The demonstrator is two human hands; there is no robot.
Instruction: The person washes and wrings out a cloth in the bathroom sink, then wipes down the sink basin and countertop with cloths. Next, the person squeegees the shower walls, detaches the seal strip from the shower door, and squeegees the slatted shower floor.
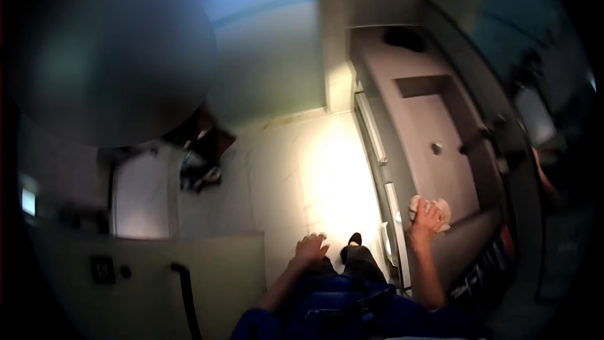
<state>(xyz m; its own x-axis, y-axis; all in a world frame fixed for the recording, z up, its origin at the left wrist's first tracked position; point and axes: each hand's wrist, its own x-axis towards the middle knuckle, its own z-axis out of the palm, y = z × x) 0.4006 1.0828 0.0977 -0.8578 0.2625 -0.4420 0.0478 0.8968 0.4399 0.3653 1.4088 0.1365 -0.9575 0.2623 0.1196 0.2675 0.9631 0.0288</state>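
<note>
My right hand (427,221) is closed over a crumpled white cloth (442,206), pressed on the near rim of a long pinkish-grey sink (396,132). The cloth shows on both sides of my fingers. Farther along the basin's floor is a round drain (435,147). My left hand (310,249) hangs over the floor in front of my legs, fingers stretched out, holding nothing.
Drawers with pale fronts (372,129) run below the sink. Dark taps (484,132) project from the wall on the right, beside a mirror. A black object (404,39) sits at the counter's far end. At lower left is a panel with a black handle (185,296).
</note>
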